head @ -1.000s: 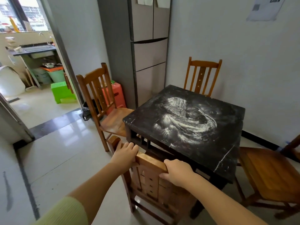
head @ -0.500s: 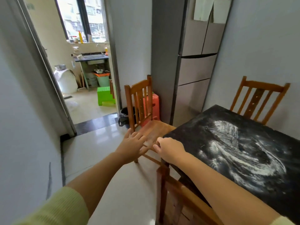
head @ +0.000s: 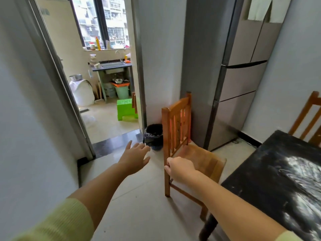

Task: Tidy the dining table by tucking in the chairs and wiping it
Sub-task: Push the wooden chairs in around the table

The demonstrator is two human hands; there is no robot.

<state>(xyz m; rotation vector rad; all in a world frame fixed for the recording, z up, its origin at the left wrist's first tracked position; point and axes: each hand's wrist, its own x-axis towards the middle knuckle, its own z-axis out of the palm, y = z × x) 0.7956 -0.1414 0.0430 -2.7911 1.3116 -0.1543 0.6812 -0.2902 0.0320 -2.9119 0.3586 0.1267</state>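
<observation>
A wooden chair stands pulled out from the left side of the black dining table, its seat facing the table. White powdery smears cover the tabletop. My right hand has its fingers curled around the chair's near back post, at seat height. My left hand hovers open to the left of the chair, fingers spread, touching nothing. A second wooden chair shows at the far right edge, behind the table.
A tall grey fridge stands right behind the chair. A black lined bin sits on the floor by the wall corner. Left of it a doorway leads to a kitchen with a green stool. A wall runs along my left.
Both hands let go of the near chair's backrest and moved left to the side chair. My view turned left with them. My right hand has closed on that chair's post.
</observation>
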